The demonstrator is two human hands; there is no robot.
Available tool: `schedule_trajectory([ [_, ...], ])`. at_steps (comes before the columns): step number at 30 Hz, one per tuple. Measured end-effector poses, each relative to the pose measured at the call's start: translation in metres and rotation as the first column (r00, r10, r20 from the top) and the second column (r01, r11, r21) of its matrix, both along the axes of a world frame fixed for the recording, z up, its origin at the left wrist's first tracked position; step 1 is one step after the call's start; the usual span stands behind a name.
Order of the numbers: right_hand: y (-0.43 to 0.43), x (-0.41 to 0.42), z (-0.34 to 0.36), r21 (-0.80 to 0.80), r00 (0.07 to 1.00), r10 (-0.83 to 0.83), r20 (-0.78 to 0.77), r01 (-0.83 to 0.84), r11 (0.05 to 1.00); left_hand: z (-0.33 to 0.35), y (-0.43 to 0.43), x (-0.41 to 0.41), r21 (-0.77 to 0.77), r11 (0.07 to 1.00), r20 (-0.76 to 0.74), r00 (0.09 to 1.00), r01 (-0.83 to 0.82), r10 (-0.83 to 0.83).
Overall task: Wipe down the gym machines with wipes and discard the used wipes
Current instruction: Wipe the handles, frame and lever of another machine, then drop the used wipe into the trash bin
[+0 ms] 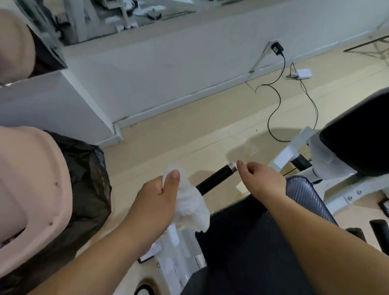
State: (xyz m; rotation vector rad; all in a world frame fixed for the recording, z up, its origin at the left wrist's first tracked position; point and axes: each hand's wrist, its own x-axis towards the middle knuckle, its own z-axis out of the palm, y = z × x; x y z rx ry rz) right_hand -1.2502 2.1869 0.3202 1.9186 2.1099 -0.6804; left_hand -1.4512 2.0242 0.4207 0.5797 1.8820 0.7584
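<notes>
1. The left hand (156,198) pinches a crumpled white wipe (190,204). The thumb (173,176) presses the top of the wad against fingers hidden behind it, and the rest of the sheet hangs loose below and to the right of the grip.
2. The right hand (264,177) holds nothing. Its fingers (243,164) are loosely curled, with the tips just beside the chrome end cap of a black handle (216,180) and apparently apart from it.
3. The wipe sits over the near end of that handle, between the two hands. Whether it touches the grip I cannot tell.
4. In my judgement the wipe is light, soft and limp, and probably damp. It should wrap round a bar easily, but it could slip from a thin pinch or tear on an edge. Bunching it in the palm and closing round the handle would cover more than holding it by a corner.
5. The handle looks stiff and seems to belong to the white machine frame (368,189), so it should need no steadying.
6. Further out, a black seat pad (372,133) stands to the right, and a dark textured pad (249,250) lies under the right forearm.
7. To the left, near the left hand, is a pink bin (14,187) with a black liner (88,179). It is a likely place for the used wipe.
8. Cables (276,103) trail across the floor by the wall.
</notes>
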Motion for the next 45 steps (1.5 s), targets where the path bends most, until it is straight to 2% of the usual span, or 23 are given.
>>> schedule_trajectory([
  [3, -0.031, -0.004, 0.034, -0.138, 0.951, -0.205, -0.232, 0.176, 0.975, 0.025, -0.024, 0.001, -0.048, 0.992, 0.122, 0.985, -0.117, 0.123],
  [7, -0.099, -0.018, 0.097, -0.286, 0.846, -0.361, -0.394, 0.260, 0.922, 0.066, -0.052, 0.001, -0.113, 0.977, 0.316, 0.926, -0.182, 0.209],
  [9, -0.125, -0.027, 0.138, -0.500, 0.689, -0.578, -0.438, 0.348, 0.793, 0.093, -0.063, 0.001, -0.114, 0.975, 0.380, 0.898, -0.192, 0.222],
  [11, -0.147, -0.033, 0.183, -0.697, 0.552, -0.727, -0.410, 0.324, 0.639, 0.122, -0.070, 0.002, -0.088, 0.976, 0.405, 0.888, -0.201, 0.219],
  [14, -0.179, -0.037, 0.242, -0.810, 0.480, -0.768, -0.423, 0.179, 0.558, 0.166, -0.079, 0.009, -0.026, 0.981, 0.406, 0.894, -0.195, 0.188],
  [16, -0.196, -0.038, 0.279, -0.806, 0.433, -0.772, -0.465, 0.154, 0.572, 0.196, -0.086, 0.015, -0.011, 0.982, 0.444, 0.879, -0.190, 0.175],
  [18, -0.211, -0.036, 0.312, -0.770, 0.391, -0.768, -0.507, 0.196, 0.608, 0.223, -0.092, 0.022, 0.002, 0.988, 0.449, 0.883, -0.153, 0.136],
  [20, -0.223, -0.035, 0.339, -0.754, 0.308, -0.781, -0.543, 0.230, 0.615, 0.249, -0.103, 0.032, 0.051, 0.995, 0.328, 0.943, -0.082, 0.061],
  [22, -0.235, -0.034, 0.362, -0.761, 0.183, -0.792, -0.583, 0.217, 0.611, 0.265, -0.116, 0.041, 0.129, 0.984, 0.093, 0.987, 0.120, -0.132],
  [24, -0.246, -0.032, 0.378, -0.757, 0.083, -0.783, -0.616, 0.213, 0.618, 0.273, -0.134, 0.048, 0.204, 0.929, -0.095, 0.951, 0.308, -0.295],
  [26, -0.257, -0.029, 0.389, -0.732, 0.037, -0.755, -0.654, 0.222, 0.645, 0.280, -0.152, 0.051, 0.253, 0.925, -0.170, 0.954, 0.283, -0.246],
  [29, -0.279, -0.025, 0.400, -0.677, 0.079, -0.703, -0.707, 0.212, 0.705, 0.291, -0.181, 0.056, 0.295, 0.955, -0.146, 0.989, 0.021, 0.024],
  [32, -0.302, -0.027, 0.406, -0.626, 0.141, -0.648, -0.748, 0.174, 0.760, 0.296, -0.209, 0.061, 0.332, 0.911, 0.066, 0.970, -0.243, 0.235],
  [33, -0.309, -0.030, 0.407, -0.603, 0.171, -0.626, -0.761, 0.166, 0.780, 0.297, -0.218, 0.060, 0.353, 0.892, 0.080, 0.959, -0.281, 0.271],
  [36, -0.330, -0.044, 0.412, -0.508, 0.301, -0.531, -0.792, 0.157, 0.847, 0.301, -0.245, 0.046, 0.421, 0.857, 0.018, 0.947, -0.298, 0.320],
  [41, -0.356, -0.095, 0.412, -0.275, 0.556, -0.236, -0.797, 0.013, 0.961, 0.296, -0.281, 0.001, 0.427, 0.838, 0.006, 0.928, -0.339, 0.373],
  [43, -0.360, -0.127, 0.399, -0.277, 0.614, -0.192, -0.765, -0.045, 0.960, 0.287, -0.291, -0.022, 0.409, 0.834, 0.069, 0.923, -0.371, 0.378],
  [45, -0.362, -0.169, 0.382, -0.375, 0.663, -0.238, -0.709, -0.069, 0.925, 0.273, -0.300, -0.050, 0.393, 0.822, 0.119, 0.909, -0.413, 0.400],
])
